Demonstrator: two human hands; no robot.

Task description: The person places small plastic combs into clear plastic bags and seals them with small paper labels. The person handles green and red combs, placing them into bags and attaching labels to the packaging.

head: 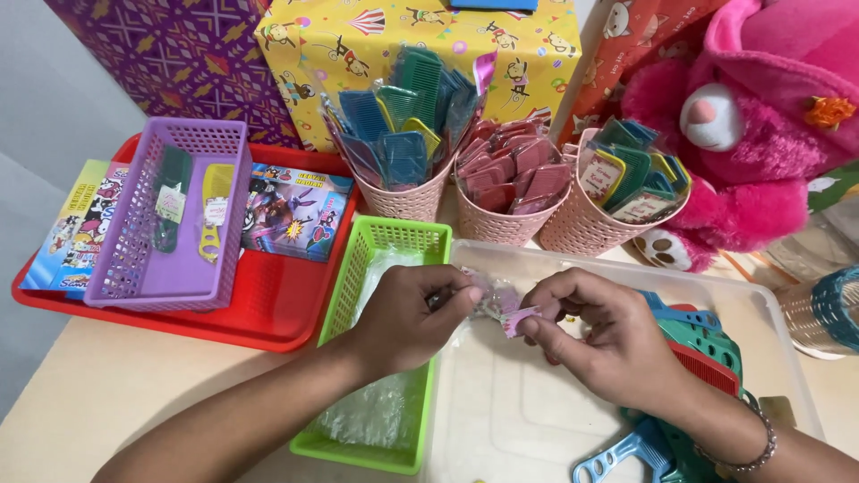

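Observation:
My left hand [412,315] and my right hand [601,338] meet over a white plastic tray [501,411]. Together they pinch a small pink comb in a clear plastic sleeve [503,304]. The left fingers grip the sleeve's upper end, the right thumb and forefinger hold the pink end. A pile of loose teal, blue and red combs [702,358] lies in the tray under my right wrist. A green basket [380,358] with clear plastic bags stands just left of the tray.
Three pink round baskets [501,224] full of packed combs stand behind the tray. A red tray [268,295] on the left carries a purple basket [170,224] with two combs and colourful booklets. Wrapped boxes and a pink plush bear [752,134] stand at the back.

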